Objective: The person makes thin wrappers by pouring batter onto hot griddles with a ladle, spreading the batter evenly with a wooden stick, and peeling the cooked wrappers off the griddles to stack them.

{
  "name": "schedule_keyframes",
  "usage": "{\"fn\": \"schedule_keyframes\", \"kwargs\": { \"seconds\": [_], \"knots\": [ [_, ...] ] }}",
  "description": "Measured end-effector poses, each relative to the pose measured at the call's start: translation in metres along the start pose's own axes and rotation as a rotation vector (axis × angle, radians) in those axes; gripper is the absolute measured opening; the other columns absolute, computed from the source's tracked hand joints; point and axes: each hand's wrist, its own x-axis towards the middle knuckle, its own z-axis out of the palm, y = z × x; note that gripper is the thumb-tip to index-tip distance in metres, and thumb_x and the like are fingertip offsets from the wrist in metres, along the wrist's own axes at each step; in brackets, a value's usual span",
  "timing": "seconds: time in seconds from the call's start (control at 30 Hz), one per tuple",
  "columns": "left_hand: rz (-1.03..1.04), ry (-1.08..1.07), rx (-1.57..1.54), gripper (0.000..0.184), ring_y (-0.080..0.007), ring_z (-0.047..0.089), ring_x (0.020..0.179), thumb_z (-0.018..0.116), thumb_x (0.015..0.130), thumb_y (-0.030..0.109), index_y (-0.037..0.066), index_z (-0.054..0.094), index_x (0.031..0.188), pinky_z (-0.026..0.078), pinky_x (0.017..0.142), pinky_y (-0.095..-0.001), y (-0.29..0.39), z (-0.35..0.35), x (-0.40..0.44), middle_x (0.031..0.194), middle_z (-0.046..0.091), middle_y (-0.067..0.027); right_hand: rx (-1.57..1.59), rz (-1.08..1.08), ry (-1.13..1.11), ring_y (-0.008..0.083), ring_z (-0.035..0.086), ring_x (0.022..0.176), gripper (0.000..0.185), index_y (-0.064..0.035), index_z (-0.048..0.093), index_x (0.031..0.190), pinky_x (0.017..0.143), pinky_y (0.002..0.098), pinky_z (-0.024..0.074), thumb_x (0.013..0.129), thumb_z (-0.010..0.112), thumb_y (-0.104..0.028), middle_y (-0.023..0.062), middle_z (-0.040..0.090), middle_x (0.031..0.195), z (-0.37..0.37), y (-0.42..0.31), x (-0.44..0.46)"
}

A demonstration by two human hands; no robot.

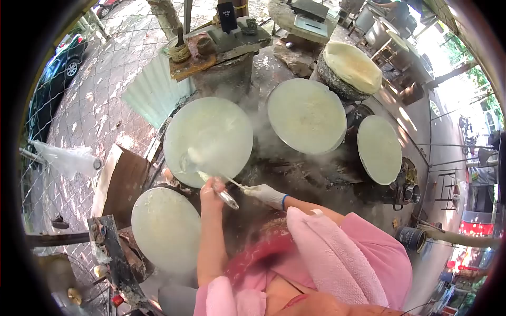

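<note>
My left hand (pixel 212 188), bare, is closed round a metal-handled utensil (pixel 227 199) at the near edge of a round, pale-topped pan (pixel 216 124). Its shiny end sticks out below the fist, and the other end is blurred by steam. In a white glove with a blue cuff, my right hand (pixel 267 195) grips a thin stick (pixel 233 181) that points toward the same pan. A whitish patch (pixel 195 154) shows on the pan's surface near the tools. Steam hides where the tool tips touch.
Further round pale tops stand at the right (pixel 307 116), far right (pixel 379 150) and lower left (pixel 166 229). A drum heaped with pale flat sheets (pixel 352 66) is behind. A ledge (pixel 232 45), a cardboard sheet (pixel 124 184) and wire fencing border the left.
</note>
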Motion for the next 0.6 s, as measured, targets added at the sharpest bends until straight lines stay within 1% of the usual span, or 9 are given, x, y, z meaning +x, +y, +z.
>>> {"fn": "schedule_keyframes", "kwargs": {
  "seconds": [0.07,0.1,0.17,0.23,0.3,0.37,0.43,0.53,0.6],
  "knots": [
    [-0.042,-0.166,-0.254,0.018,-0.0067,0.04,0.052,0.042,0.104,0.019,0.007,0.047,0.092,0.031,0.045,-0.0261,0.01,-0.021,-0.006,0.065,0.041,0.0049,0.026,0.0,-0.008,0.0035,0.047,0.059,0.035,-0.0145,0.067,0.126,0.052,0.0206,0.0385,0.096,0.064,-0.032,-0.0068,0.059,0.075,0.001,-0.043,-0.034],
    [-0.174,-0.63,-0.619,0.019,-0.0059,0.04,0.05,0.041,0.105,0.021,0.006,0.045,0.093,0.03,0.043,-0.0246,0.015,-0.055,-0.008,0.063,0.038,0.0049,0.002,-0.063,0.012,0.0023,0.045,0.058,0.035,-0.0129,0.067,0.125,0.051,0.0203,0.0374,0.096,0.063,-0.032,-0.0074,0.058,0.073,-0.007,-0.054,-0.045],
    [-0.422,-0.861,-1.123,0.026,-0.0061,0.04,0.045,0.041,0.106,0.026,0.002,0.053,0.103,0.033,0.043,-0.0246,0.007,-0.087,-0.047,0.07,0.045,0.004,0.041,-0.328,0.075,0.0034,0.046,0.057,0.037,-0.0096,0.067,0.125,0.052,0.021,0.0384,0.096,0.063,-0.031,-0.0065,0.058,0.071,-0.046,-0.027,-0.013],
    [0.056,-0.672,-0.342,0.037,-0.0051,0.039,0.038,0.038,0.107,0.035,0.001,0.053,0.111,0.035,0.037,-0.0269,-0.013,-0.085,-0.09,0.067,0.046,0.0055,-0.076,-0.224,0.278,0.0057,0.05,0.06,0.039,-0.0084,0.065,0.128,0.057,0.022,0.0425,0.096,0.063,-0.031,-0.0059,0.061,0.075,-0.072,-0.045,-0.016],
    [0.24,-0.601,-0.197,0.04,-0.0054,0.038,0.036,0.039,0.106,0.037,0.001,0.053,0.114,0.034,0.036,-0.027,-0.029,-0.058,-0.128,0.067,0.047,0.0049,-0.451,-0.334,0.219,0.0084,0.053,0.062,0.043,-0.0075,0.062,0.132,0.059,0.0243,0.0453,0.095,0.063,-0.031,-0.0066,0.063,0.076,-0.107,-0.013,0.031],
    [0.115,-0.729,-0.503,0.039,-0.0051,0.038,0.035,0.04,0.106,0.035,0.0,0.053,0.115,0.032,0.035,-0.0272,-0.049,-0.05,-0.151,0.067,0.047,0.0044,-0.912,-0.362,0.091,0.0044,0.049,0.057,0.036,-0.0115,0.067,0.125,0.052,0.0225,0.0406,0.095,0.063,-0.032,-0.0016,0.062,0.073,-0.09,-0.035,0.006],
    [0.261,-0.434,-0.409,0.035,-0.0049,0.036,0.032,0.043,0.105,0.033,0.0,0.055,0.11,0.031,0.035,-0.0258,-0.089,-0.041,-0.192,0.065,0.046,0.0048,-0.648,-0.527,-0.065,0.0052,0.052,0.059,0.033,-0.0067,0.069,0.121,0.053,0.0228,0.0415,0.096,0.062,-0.028,-0.0004,0.063,0.074,-0.114,-0.021,0.023],
    [0.488,-0.245,-0.421,0.032,-0.0042,0.033,0.03,0.046,0.104,0.032,0.002,0.056,0.105,0.028,0.034,-0.0236,-0.156,-0.035,-0.259,0.063,0.044,0.0057,-0.717,-0.74,-0.005,0.0083,0.056,0.078,0.037,-0.0008,0.061,0.129,0.068,0.024,0.0456,0.097,0.063,-0.02,0.0015,0.064,0.102,-0.152,-0.051,0.065],
    [0.558,-0.067,-0.436,0.031,-0.0039,0.032,0.029,0.047,0.104,0.033,0.003,0.057,0.104,0.028,0.034,-0.0233,-0.193,-0.056,-0.281,0.061,0.042,0.0063,-0.61,-0.508,-0.099,0.0077,0.057,0.082,0.04,-0.0004,0.058,0.133,0.069,0.0236,0.0455,0.098,0.062,-0.019,0.0011,0.063,0.103,-0.15,-0.031,0.104]
  ]
}}
